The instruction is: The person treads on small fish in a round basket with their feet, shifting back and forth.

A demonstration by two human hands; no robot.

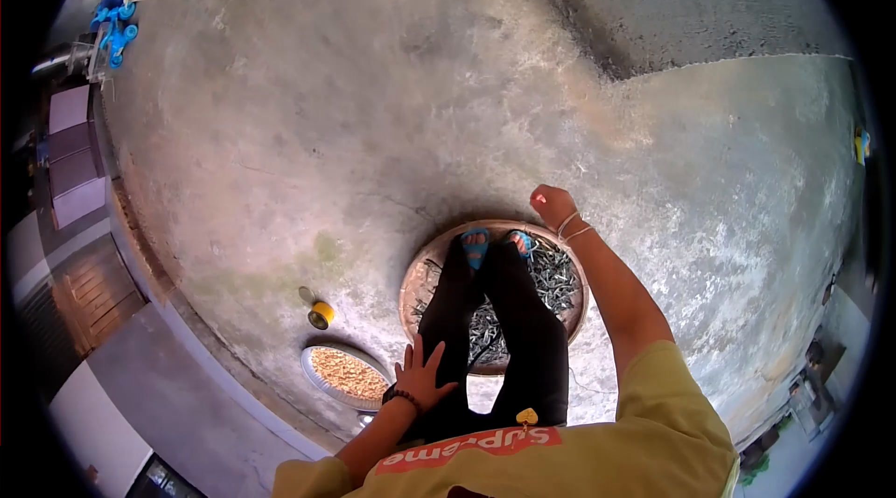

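My left hand (pixel 422 375) rests with spread fingers on the dark trousers (pixel 446 316), near the knee, and holds nothing. My right hand (pixel 554 205) is raised just past the far right rim of a wide round tray (pixel 412 285). Its fingers are curled closed; whether anything is inside them is hidden. Dark, slender, dry pod-like pieces (pixel 557 281) lie in the tray. My feet, in blue sandals (pixel 475 247), are over the pieces in the tray; my legs hide its middle.
To the left stand a shallow pan (pixel 311 377) of small tan pieces and a yellow can (pixel 320 315). A blue wheeled toy (pixel 116 34) is far left. Concrete floor (pixel 373 78) surrounds the tray, with a raised slab (pixel 709 3) at far right.
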